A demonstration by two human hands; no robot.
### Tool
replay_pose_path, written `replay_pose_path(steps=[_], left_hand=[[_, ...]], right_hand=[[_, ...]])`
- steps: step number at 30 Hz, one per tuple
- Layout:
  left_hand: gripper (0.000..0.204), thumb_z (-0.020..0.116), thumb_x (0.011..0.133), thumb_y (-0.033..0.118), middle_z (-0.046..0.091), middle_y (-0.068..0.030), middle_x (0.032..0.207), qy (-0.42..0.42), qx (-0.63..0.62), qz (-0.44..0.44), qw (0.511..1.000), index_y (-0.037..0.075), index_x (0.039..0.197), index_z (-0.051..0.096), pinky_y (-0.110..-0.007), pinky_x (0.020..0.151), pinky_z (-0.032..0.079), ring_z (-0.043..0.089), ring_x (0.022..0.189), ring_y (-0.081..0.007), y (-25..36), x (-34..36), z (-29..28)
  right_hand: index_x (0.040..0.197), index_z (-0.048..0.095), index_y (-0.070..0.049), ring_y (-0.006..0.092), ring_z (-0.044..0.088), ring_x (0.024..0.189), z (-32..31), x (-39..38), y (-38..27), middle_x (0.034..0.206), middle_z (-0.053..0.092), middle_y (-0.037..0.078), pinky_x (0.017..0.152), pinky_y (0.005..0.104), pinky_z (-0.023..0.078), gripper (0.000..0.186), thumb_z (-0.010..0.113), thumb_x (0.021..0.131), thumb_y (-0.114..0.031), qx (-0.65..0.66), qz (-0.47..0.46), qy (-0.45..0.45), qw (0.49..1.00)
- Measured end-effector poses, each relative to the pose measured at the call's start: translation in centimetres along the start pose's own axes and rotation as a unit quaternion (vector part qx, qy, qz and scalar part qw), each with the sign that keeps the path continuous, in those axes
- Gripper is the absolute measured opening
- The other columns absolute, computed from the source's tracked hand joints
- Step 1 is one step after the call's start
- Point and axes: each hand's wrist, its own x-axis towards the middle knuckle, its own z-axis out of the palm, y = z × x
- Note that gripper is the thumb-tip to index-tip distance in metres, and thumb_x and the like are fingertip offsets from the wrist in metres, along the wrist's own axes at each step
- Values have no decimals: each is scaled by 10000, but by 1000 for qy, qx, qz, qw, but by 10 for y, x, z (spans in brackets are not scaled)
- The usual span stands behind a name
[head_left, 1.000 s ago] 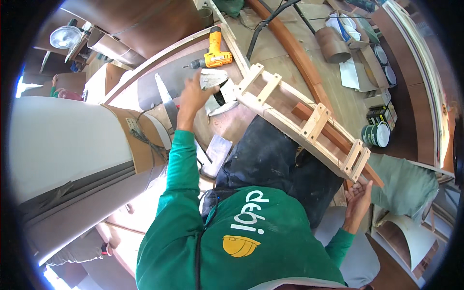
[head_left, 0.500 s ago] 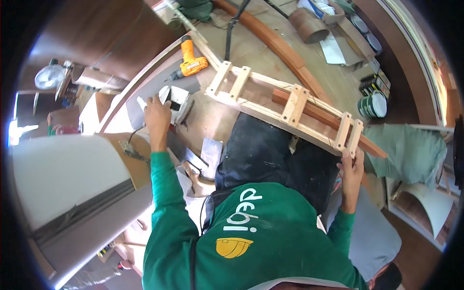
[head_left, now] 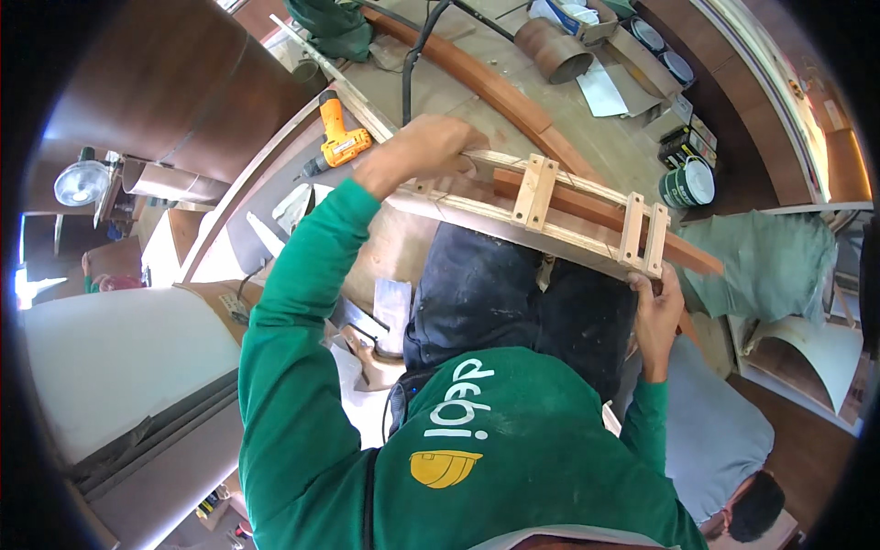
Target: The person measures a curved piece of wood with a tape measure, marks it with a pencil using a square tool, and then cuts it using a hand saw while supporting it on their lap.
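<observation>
Across my thighs lies a ladder-like frame of pale wood (head_left: 534, 194), two long rails joined by short screwed-on slats. My left hand (head_left: 423, 154) reaches over its far-left end, fingers curled round the wood and partly hidden. At the near-right corner, my right hand (head_left: 657, 302) grips the frame from below with thumb and fingers. A reddish-brown wooden bar (head_left: 692, 254) passes beneath the frame and sticks out at the right. Left of my left forearm lies a white tool (head_left: 293, 207), partly covered by the sleeve.
An orange drill (head_left: 342, 144) lies beyond my left forearm. A wooden-handled handsaw (head_left: 376, 365) rests by my left thigh. A long reddish-brown beam (head_left: 486, 81) crosses the floor ahead. Right stand a green tub (head_left: 687, 183) and green cloth (head_left: 761, 261); another person (head_left: 710, 422) is behind at lower right.
My left hand has left the white tool and moved right onto the frame's left end. My right hand keeps its hold at the other end. The view has shifted slightly.
</observation>
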Motion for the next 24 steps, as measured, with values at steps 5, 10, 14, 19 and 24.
replay_pose_path(steps=[5,10,14,19,24], left_hand=[[318,765,883,257,768,-190,1007,143,14,-43,989,133,1176,774,-509,840,571,733,981,-396,-1,-57,-6],[330,785,866,328,771,-193,960,183,-9,-279,943,149,1143,793,-517,813,577,742,927,-411,-3,-111,16],[330,787,873,381,782,-192,952,225,-22,-373,900,174,1128,811,-521,804,582,752,910,-414,-28,-131,64],[401,782,898,413,793,-190,1096,230,-71,-532,812,167,1212,808,-510,906,571,754,1033,-401,-20,-167,96],[427,763,917,439,785,-162,1165,257,-100,-599,752,173,1250,797,-503,952,561,741,1099,-391,-2,-162,97]], right_hand=[[1287,664,39,276,701,1074,8,77,3,1171,728,171,978,385,528,301,665,1002,-57,-80,-97,-70,990],[1347,645,30,299,674,1201,111,215,-11,1264,732,183,1063,407,498,383,700,1004,-133,-8,-207,-202,957],[1381,620,13,321,660,1251,219,293,-28,1304,714,210,1092,424,481,425,707,995,-142,26,-276,-297,914],[1434,586,-22,337,618,1321,317,297,-78,1382,676,206,1115,434,466,475,707,995,-158,-56,-275,-348,894],[1530,548,-62,344,574,1395,388,293,-99,1496,625,188,1148,426,451,564,692,996,-174,49,-210,-372,903]])
